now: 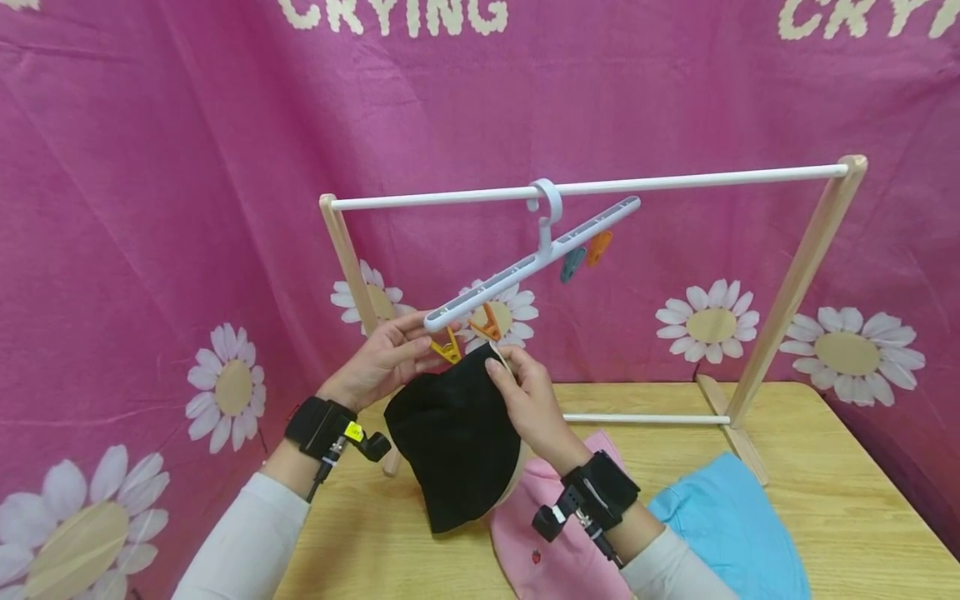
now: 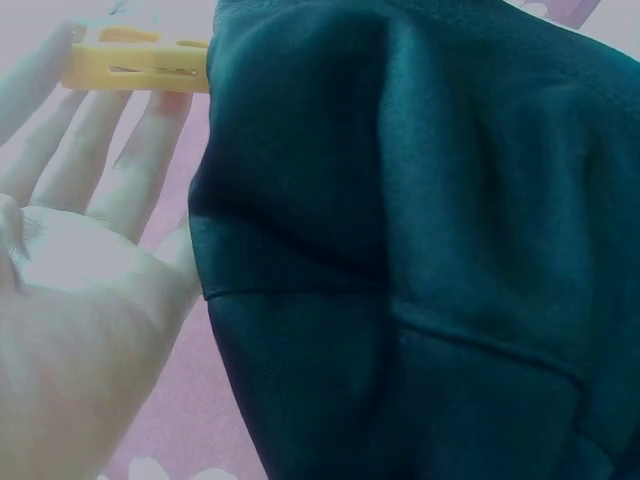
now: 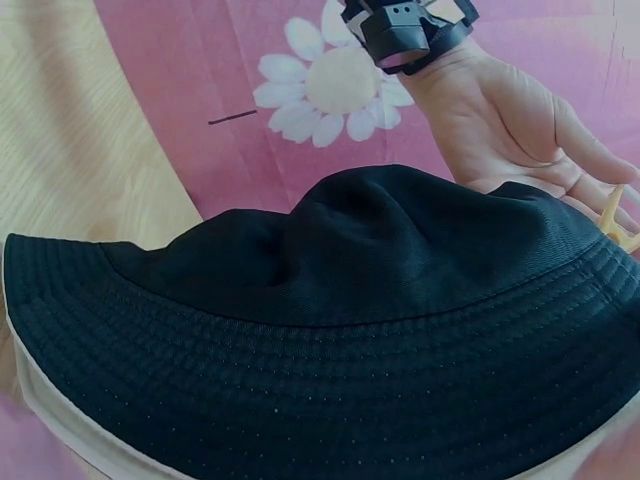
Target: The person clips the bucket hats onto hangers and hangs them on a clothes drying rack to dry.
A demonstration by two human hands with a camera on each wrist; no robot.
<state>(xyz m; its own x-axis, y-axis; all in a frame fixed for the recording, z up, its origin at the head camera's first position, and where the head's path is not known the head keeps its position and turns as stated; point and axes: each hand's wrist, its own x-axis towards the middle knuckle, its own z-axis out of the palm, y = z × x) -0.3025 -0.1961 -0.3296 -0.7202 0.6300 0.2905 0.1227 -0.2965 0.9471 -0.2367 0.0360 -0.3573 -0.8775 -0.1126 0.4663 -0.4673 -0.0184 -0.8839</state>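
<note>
A black bucket hat [image 1: 457,442] with a pale lining hangs from my right hand [image 1: 531,404], whose thumb and fingers pinch its brim edge. My left hand [image 1: 386,362] pinches a yellow clip [image 1: 447,347] at the near left end of the white hanger [image 1: 517,273]. In the left wrist view the yellow clip [image 2: 140,68] meets the hat's edge; whether it bites the fabric I cannot tell. An orange clip [image 1: 487,323] hangs just beside it, above the hat. In the right wrist view the hat [image 3: 330,320] covers part of my left hand [image 3: 510,125].
The hanger hooks over the white rod [image 1: 697,181] of a wooden-sided rack [image 1: 795,283]. A grey-blue clip [image 1: 572,264] and another orange clip [image 1: 598,248] hang at its far end. On the table [image 1: 847,500] lie a pink hat [image 1: 555,550] and a blue hat [image 1: 735,525].
</note>
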